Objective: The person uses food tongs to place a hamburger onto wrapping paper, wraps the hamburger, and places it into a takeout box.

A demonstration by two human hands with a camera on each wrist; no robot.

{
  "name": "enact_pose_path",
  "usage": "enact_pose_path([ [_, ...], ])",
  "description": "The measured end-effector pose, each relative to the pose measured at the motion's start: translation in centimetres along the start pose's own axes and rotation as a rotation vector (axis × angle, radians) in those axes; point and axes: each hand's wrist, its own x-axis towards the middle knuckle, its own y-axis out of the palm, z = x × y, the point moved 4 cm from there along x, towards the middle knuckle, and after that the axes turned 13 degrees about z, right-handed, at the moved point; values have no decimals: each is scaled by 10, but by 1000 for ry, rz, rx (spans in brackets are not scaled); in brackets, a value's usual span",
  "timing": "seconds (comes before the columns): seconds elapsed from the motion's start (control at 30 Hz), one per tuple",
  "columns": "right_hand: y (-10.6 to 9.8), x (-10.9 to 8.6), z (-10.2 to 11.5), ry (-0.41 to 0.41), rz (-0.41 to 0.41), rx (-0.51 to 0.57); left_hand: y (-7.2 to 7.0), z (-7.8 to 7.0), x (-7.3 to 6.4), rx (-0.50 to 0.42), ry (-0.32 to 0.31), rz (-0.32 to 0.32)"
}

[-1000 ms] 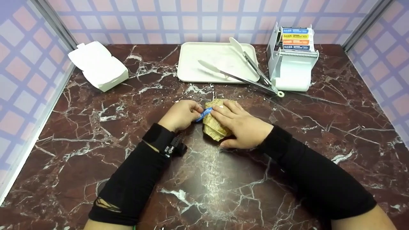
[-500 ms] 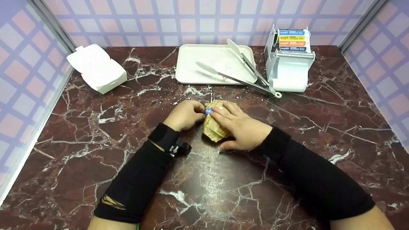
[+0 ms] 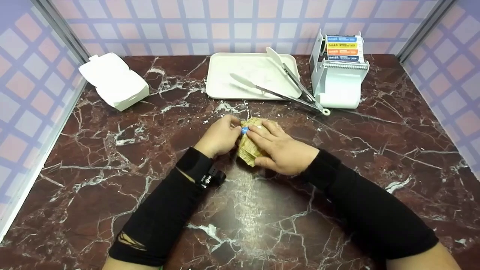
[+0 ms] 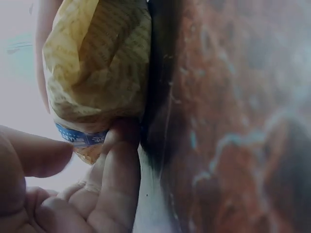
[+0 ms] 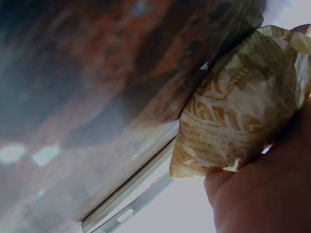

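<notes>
A crumpled tan paper-wrapped package [image 3: 249, 148] with brown print lies on the marble-patterned tabletop. Across its left side runs a blue sticker label [image 3: 245, 130]. My left hand [image 3: 219, 135] is at that side; in the left wrist view one extended finger presses the label's lower end [image 4: 97, 138] against the paper, low by the tabletop, while the thumb [image 4: 46, 154] stands a little off. Over the package's top and right side rests my right hand [image 3: 283, 149], fingers extended and thumb at the near edge. In the right wrist view large letters show on the wrapper [image 5: 233, 111].
Behind the package, a white tray [image 3: 221, 84] bears part of a pair of tongs [image 3: 279, 94]. A label dispenser [image 3: 341, 80] with several coloured rolls stands at the back right. At the back left sits an opened white carton [image 3: 116, 84]. Patterned walls enclose the table.
My left hand has moved right to the package's side, and the label it was pinching now lies folded down against the paper. The right thumb has drawn in to the package.
</notes>
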Motion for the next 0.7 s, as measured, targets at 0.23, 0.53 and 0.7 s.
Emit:
enact_pose_path([
  [0.23,-2,4,-2,-15,-47,-6,1,-6,-4,-20,74,-17],
  [0.53,-8,9,-5,35,-33,-29,4,-8,-5,-4,197,-13],
  [0.7,-11,11,-9,51,-40,-3,4,-8,-7,13,219,10],
])
